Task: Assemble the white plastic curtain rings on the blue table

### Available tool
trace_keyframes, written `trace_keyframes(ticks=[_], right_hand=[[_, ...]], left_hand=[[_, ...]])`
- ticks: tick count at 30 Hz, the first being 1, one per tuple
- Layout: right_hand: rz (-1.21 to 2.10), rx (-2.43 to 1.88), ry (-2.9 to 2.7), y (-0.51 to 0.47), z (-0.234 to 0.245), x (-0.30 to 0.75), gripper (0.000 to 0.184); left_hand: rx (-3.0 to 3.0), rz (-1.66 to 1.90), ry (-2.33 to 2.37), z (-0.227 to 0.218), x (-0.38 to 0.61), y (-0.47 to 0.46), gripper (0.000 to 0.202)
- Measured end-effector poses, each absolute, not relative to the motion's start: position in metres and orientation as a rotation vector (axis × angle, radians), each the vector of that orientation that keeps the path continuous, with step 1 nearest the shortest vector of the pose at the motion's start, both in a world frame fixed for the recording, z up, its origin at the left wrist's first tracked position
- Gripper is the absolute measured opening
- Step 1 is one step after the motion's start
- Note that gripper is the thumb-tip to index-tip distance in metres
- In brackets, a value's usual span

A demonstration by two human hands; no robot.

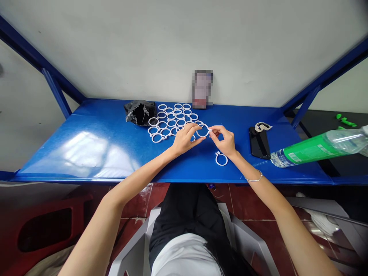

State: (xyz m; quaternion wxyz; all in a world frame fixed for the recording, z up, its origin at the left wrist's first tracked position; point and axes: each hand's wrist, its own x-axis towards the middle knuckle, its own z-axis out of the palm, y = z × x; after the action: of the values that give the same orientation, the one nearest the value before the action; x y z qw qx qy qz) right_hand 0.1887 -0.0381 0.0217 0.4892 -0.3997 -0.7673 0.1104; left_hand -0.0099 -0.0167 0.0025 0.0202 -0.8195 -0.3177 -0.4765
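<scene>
A white plastic ring (pixel 207 135) with a small clasp is held between my two hands, just above the table. My left hand (pixel 185 138) grips its left side between thumb and fingers. At the clasp on the right, my right hand (pixel 224 141) pinches the ring with thumb and forefinger. Several similar white rings (pixel 162 125) lie flat in a cluster beyond and left of my left hand, which partly covers some of them. One more loose ring (pixel 221 164), its clasp ends showing at the top, lies nearer me, below my right hand.
The blue table (pixel 115 149) meets a pale wall. A crumpled black bag (pixel 129 111) lies left of the rings. A blurred-out upright item (pixel 201 90) leans on the wall. To the right are a black phone (pixel 258 143), a white strap-like roll (pixel 262 127) and a green-labelled bottle (pixel 313 148).
</scene>
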Motion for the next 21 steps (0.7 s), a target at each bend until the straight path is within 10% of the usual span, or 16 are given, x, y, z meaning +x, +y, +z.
trace_keyframes(ticks=[21], right_hand=[[0.334, -0.980, -2.131, -0.036, 0.020, 0.191, 0.030]], left_hand=[[-2.845, -1.788, -1.401, 0.018, -0.010, -0.023, 0.056]])
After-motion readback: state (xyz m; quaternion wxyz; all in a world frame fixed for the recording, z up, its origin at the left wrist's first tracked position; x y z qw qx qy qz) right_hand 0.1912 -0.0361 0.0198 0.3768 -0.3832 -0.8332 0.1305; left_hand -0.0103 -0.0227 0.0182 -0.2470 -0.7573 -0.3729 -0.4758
